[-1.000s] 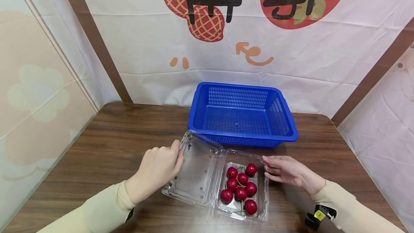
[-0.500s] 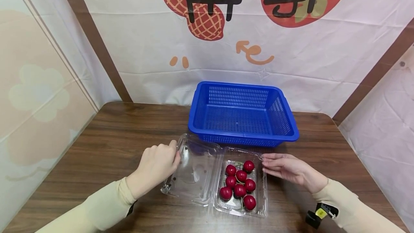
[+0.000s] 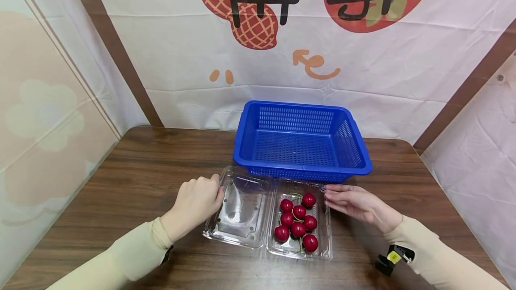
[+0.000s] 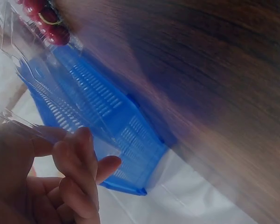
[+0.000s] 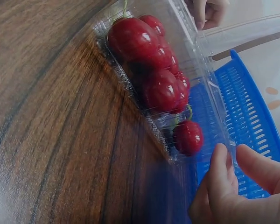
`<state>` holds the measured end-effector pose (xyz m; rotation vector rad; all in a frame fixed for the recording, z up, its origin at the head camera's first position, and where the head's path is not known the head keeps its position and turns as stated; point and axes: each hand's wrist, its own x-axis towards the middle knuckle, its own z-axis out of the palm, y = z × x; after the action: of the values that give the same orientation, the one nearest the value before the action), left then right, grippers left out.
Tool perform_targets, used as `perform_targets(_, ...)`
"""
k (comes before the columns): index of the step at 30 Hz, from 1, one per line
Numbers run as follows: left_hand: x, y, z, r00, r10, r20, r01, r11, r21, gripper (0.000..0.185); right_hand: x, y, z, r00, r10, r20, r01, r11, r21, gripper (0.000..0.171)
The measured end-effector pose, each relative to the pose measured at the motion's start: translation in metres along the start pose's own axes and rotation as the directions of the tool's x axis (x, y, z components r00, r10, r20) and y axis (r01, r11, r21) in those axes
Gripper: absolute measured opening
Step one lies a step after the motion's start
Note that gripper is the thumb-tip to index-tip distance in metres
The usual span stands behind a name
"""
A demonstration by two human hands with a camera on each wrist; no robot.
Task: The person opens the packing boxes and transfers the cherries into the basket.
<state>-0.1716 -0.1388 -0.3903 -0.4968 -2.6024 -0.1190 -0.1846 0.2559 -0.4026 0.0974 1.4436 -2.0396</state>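
Observation:
A clear plastic clamshell box (image 3: 278,252) lies unfolded on the table, with several red cherries (image 3: 298,229) in its right half. To the left spreads its lid (image 3: 238,235), which has small round holes. My left hand (image 3: 196,205) pinches the lid's outer left edge between thumb and fingers. On the other side, my right hand (image 3: 360,204) pinches the far right corner of the cherry half. The right wrist view shows the thumb and fingertips of that hand (image 5: 238,186) on the box rim, near one cherry (image 5: 188,137) with a green stem.
Just behind the box stands a blue perforated basket (image 3: 302,168), its front rim close to the box's far edge. The brown wooden table (image 3: 173,151) ends at a printed white cloth backdrop (image 3: 181,102). More cloth hangs at both sides.
The lid has tilted down from a raised slant to lie flatter. The whole box has shifted slightly away from me, towards the basket, with both hands still gripping it.

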Motion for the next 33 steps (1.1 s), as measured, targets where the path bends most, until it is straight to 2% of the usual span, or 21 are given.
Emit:
perform_targets(2,0.0,0.0,0.001,1.0,-0.001,0.004,0.001,1.0,0.001,0.026,0.0,0.0,0.0,1.0,0.001,-0.005,-0.001,1.0,0.011,0.033)
perform_targets(7,0.001,-0.001,0.004,1.0,-0.009,0.014,0.009,1.0,-0.005,0.026,0.001,0.0,0.0,0.999,0.041,-0.028,-0.04,0.999,0.028,0.014)
perform_targets(12,0.001,-0.001,0.007,0.998,-0.025,0.062,0.026,0.999,-0.023,0.024,0.005,0.001,-0.001,0.996,0.083,-0.04,-0.083,0.996,0.017,0.021)
perform_targets(16,0.002,0.0,0.008,0.996,-0.031,0.087,0.034,0.999,-0.03,0.024,0.008,0.002,-0.003,0.997,0.075,-0.036,-0.075,0.997,-0.004,0.022)
perform_targets(20,0.002,-0.001,0.011,0.992,-0.042,0.12,0.046,0.999,-0.028,0.025,0.013,0.001,-0.002,0.996,0.067,-0.067,-0.068,0.998,-0.015,0.021)
perform_targets(27,0.005,-0.001,0.015,0.974,-0.076,0.211,0.085,0.996,-0.035,0.027,0.02,0.0,-0.002,0.991,0.083,-0.109,-0.089,0.995,-0.044,0.021)
perform_targets(33,0.007,-0.002,0.016,0.961,-0.082,0.264,0.098,0.994,-0.045,0.027,0.02,-0.002,-0.001,0.985,0.11,-0.131,-0.124,0.987,-0.102,0.02)
